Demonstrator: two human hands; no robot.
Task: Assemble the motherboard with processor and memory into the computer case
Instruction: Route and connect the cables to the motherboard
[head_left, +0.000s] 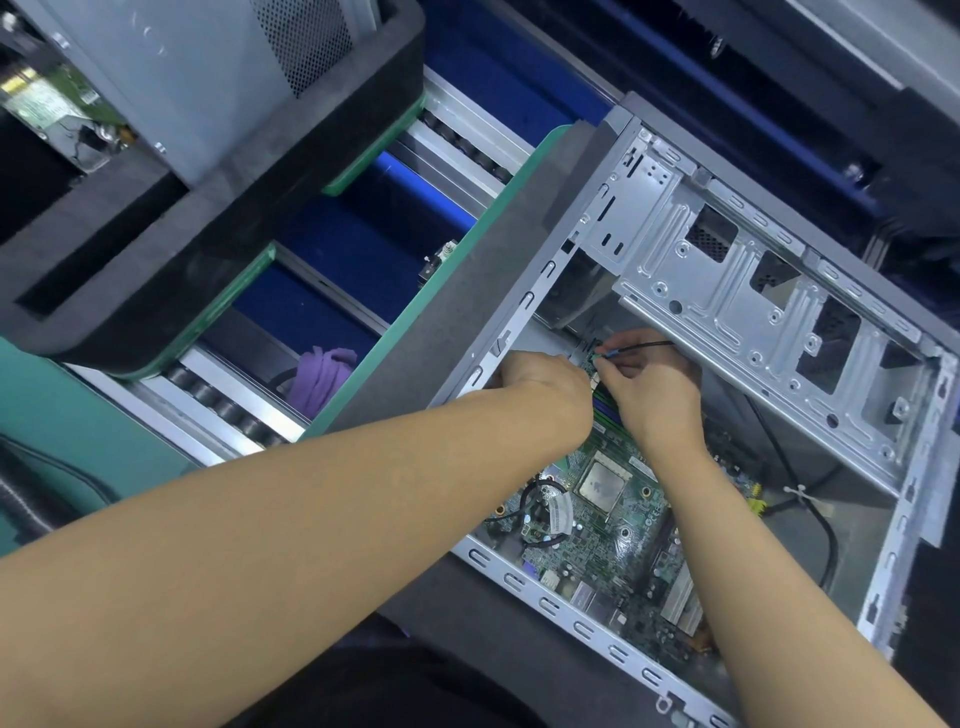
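1. Hands meet at the far edge of the motherboard: our right hand pinches the thin black cable near its end; our left hand hides its fingers, so we cannot tell its grip.
2. That board lies inside the computer case, processor uncovered.
3. A skewed push could, we judge, bend pins or miss the header.
4. The drive cage overhangs our knuckles; the case rim runs under our left wrist.

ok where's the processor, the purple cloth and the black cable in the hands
processor (602, 486): head view, middle of its metal lid
purple cloth (322, 379): head view, middle of the bunched fabric
black cable (647, 344): head view, straight stretch near its plug
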